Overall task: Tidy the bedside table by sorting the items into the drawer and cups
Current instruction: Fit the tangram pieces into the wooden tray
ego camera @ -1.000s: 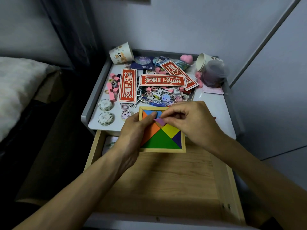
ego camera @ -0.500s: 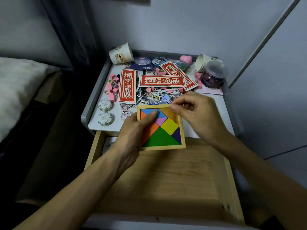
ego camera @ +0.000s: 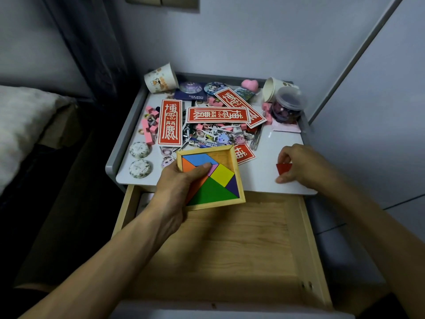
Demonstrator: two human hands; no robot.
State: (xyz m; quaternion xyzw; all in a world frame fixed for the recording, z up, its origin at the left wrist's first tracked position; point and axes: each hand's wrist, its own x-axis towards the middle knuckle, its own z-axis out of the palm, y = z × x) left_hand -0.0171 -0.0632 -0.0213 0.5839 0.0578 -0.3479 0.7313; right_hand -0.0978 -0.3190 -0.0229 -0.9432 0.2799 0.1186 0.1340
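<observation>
STEP: completing tangram tray (ego camera: 230, 178) before drawer (ego camera: 220, 249) | LEFT: left hand (ego camera: 177, 187) grips tray over near table edge | RIGHT: right hand (ego camera: 299, 166) pinches red triangle (ego camera: 283, 168) on table, right | NEXT: seat triangle in far-right gap.

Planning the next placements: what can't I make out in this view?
All in the head view:
- The drawer's back-left corner is hidden by the left hand and the tray.
- The triangle's full outline is partly covered by the right hand.
- The jar's contents are blurred through its cloudy wall.
- The small bits under the strips overlap and are too small to identify.
</observation>
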